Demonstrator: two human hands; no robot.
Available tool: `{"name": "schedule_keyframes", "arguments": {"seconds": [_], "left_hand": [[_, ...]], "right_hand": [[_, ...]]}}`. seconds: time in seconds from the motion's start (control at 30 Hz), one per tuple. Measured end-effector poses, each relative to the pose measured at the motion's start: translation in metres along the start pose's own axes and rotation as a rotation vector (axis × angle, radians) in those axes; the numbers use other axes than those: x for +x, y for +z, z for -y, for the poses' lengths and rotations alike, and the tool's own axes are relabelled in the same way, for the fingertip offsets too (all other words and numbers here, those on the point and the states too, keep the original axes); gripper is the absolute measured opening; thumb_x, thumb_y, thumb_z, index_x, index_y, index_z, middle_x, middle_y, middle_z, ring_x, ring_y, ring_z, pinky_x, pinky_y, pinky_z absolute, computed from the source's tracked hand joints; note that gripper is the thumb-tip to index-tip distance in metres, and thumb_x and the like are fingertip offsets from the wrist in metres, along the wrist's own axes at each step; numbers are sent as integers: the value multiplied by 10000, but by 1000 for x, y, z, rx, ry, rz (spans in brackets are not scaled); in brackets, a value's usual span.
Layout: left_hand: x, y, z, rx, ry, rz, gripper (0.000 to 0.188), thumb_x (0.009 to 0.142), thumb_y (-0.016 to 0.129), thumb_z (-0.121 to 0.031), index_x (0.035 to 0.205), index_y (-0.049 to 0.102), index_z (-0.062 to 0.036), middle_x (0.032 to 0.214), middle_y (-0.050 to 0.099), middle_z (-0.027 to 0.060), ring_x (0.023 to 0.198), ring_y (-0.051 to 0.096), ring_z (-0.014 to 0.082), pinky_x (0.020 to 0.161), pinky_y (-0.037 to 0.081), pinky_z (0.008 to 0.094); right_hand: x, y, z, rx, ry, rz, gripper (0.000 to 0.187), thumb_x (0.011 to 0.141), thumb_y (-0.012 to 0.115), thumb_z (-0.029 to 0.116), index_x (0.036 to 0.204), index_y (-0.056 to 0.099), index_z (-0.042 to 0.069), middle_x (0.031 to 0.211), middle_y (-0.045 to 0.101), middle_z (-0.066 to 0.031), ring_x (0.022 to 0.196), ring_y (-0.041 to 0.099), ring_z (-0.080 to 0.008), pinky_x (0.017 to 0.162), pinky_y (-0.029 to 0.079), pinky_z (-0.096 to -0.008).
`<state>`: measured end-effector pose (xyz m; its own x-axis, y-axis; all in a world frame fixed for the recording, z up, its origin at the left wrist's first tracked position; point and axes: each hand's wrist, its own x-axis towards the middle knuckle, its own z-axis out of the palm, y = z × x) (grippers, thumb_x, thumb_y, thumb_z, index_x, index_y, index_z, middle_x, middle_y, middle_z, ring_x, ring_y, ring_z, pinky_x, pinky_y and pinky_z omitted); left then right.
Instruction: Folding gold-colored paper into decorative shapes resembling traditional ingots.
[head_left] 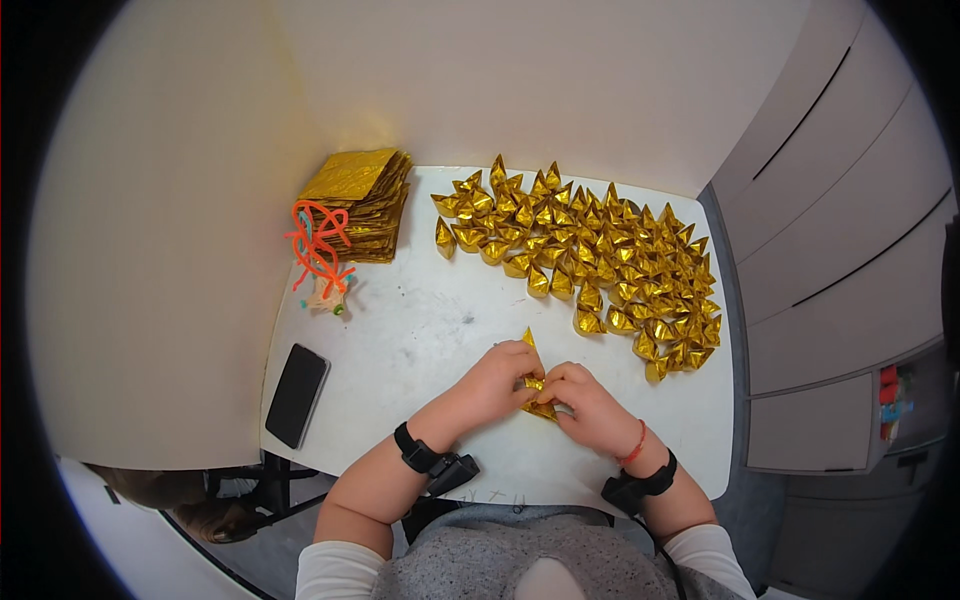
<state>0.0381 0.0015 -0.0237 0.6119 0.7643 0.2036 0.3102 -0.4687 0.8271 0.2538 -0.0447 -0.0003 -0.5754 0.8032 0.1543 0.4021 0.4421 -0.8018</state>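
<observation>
A partly folded sheet of gold foil paper (541, 409) is held between my two hands near the front middle of the white table. My left hand (505, 375) pinches it from the left, and a pointed gold tip sticks up past the fingers. From the right, my right hand (588, 402) grips its lower part, with thumb and fingertips close to those of the left. Much of the foil is hidden under the fingers. Beyond my hands, many folded gold paper ingots (590, 240) stand crowded together across the back and right of the table.
At the back left corner rises a stack of flat gold foil sheets (355, 180). Orange looped pipe-cleaner-like strands (318, 240) lie against it, by a small beige object (328, 295). A black phone (298, 396) rests at the left edge. Walls border the table's left and back; cabinets (840, 250) stand right.
</observation>
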Motion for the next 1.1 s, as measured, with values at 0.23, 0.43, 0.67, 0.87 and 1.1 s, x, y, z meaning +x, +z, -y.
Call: {"name": "schedule_keyframes", "arguments": {"seconds": [0.23, 0.43, 0.67, 0.87, 1.1], "left_hand": [[-1, -7, -4, 47, -12, 50, 240, 709, 800, -28, 914, 679, -60, 1002, 661, 81, 976, 596, 293, 896, 476, 399], [-3, -20, -7, 111, 4, 114, 279, 689, 820, -43, 936, 694, -76, 1072, 683, 37, 1005, 583, 275, 936, 425, 381], [-3, -27, -9, 63, -82, 161, 486, 692, 798, -6, 1146, 647, -93, 1129, 688, 63, 1056, 581, 307, 959, 449, 401], [-4, -28, -9, 33, -125, 145, 562, 697, 773, 22, 1222, 603, -87, 1145, 683, 95, 1087, 591, 319, 981, 472, 417], [-4, -29, -7, 34, -99, 156, 518, 732, 735, 3, 1225, 601, -80, 1134, 682, 100, 1075, 592, 314, 974, 475, 412]], "right_hand": [[4, -2, -2, -89, -34, -37, 159, 816, 685, -37, 946, 696, 53, 946, 661, -90, 933, 594, -311, 896, 495, -403], [8, 6, -8, -98, 103, -115, 147, 823, 773, 57, 958, 715, 53, 907, 684, -81, 882, 611, -283, 814, 502, -382], [12, 17, -4, -16, 210, -268, 212, 816, 774, 30, 1003, 675, 39, 865, 620, -89, 826, 613, -242, 715, 496, -335], [15, 20, -2, -93, 163, -303, 233, 792, 776, 13, 985, 650, 44, 867, 615, -83, 831, 580, -251, 708, 483, -349], [16, 21, -5, -193, 155, -331, 271, 752, 804, 42, 929, 599, 55, 892, 590, -91, 900, 541, -306, 804, 450, -396]]}}
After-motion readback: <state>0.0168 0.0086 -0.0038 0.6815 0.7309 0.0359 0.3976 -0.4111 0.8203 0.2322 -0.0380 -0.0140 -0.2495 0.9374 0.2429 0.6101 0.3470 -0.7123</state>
